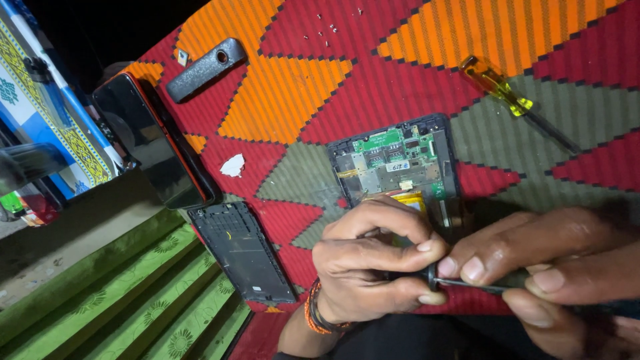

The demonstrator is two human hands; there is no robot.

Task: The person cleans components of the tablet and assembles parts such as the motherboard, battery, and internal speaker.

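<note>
Lying at the far left on the red, orange and grey woven mat [313, 87] is a black phone [157, 140] with an orange edge, screen up, with a dark grey bar-shaped part [205, 69] beyond it and a black plastic phone frame [243, 252] nearer the person. A white scrap [233, 166] sits between them. Further right, the left hand [370, 263], a beaded band at its wrist, has its fingers clenched around the black end of a thin dark tool [467, 285], just below an opened phone [397, 163] showing its green circuit board. The right hand [553, 267] pinches the tool's shaft. A yellow-handled screwdriver [507, 97] lies untouched beyond.
</note>
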